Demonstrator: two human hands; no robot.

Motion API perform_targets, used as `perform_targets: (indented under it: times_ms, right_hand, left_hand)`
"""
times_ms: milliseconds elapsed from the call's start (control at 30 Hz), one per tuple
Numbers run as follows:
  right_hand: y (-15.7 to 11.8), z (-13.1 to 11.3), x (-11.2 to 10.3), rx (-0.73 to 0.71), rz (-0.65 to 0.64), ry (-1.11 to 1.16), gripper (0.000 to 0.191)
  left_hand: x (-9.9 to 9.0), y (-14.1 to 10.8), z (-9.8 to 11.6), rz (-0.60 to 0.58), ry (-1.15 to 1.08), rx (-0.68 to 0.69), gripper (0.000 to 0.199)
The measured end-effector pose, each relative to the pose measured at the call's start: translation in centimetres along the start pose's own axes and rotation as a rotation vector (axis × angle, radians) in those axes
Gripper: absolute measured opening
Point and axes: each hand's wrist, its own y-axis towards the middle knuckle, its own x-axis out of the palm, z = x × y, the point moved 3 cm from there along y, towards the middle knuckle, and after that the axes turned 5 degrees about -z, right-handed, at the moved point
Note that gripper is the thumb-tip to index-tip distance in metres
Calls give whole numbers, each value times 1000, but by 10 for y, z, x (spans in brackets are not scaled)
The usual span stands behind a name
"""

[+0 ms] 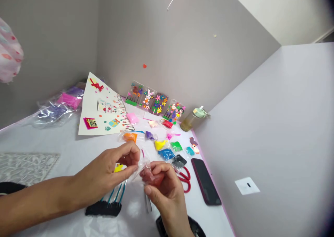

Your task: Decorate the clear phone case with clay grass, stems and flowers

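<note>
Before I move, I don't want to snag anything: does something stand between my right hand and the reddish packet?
Nothing visible does: your right hand already holds the reddish packet, and your left hand is at its clear plastic end.

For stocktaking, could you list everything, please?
Cases: 4, multicoloured, back
Bottle: 1, green, back
Sheet: 1, white, back
Bag: 1, clear, left
Packets: about 12, mixed, centre, one held
Scissors: 1, red, right
Phone: 1, black, right
Figures: 2, mixed, right
Fringe: 1, black, front
Tool: 1, silver, front
Black objects: 2, front
Mat: 1, whitish, left
Fabric: 1, pink, left
Heart: 1, red, wall
Wall plate: 1, white, right
Table: 1, white, below
Left hand, right hand: 1 each, centre
</note>
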Motion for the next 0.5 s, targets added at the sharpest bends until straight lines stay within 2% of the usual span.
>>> perform_targets:
  times_ms: [100, 200, 267, 367, 500]
  right_hand:
    - [0, -1, -7, 37, -41, 37, 32]
    - [2, 1, -17, 100, -18, 43, 34]
    - [5, 0, -19, 101, 3, 8, 35]
    - [10, -7, -13, 67, -4, -47, 38]
    - [13, -12, 2, 132, -83, -31, 46]
  left_hand:
    - [-2, 1, -4, -21, 34, 15, 19]
    - [-1, 5, -11, -75, -84, 21, 24]
    - [-2, 6, -13, -67, -120, 14, 30]
    - [-3, 5, -8, -55, -36, -6, 24]
    - [-6, 2, 2, -74, 54, 36, 25]
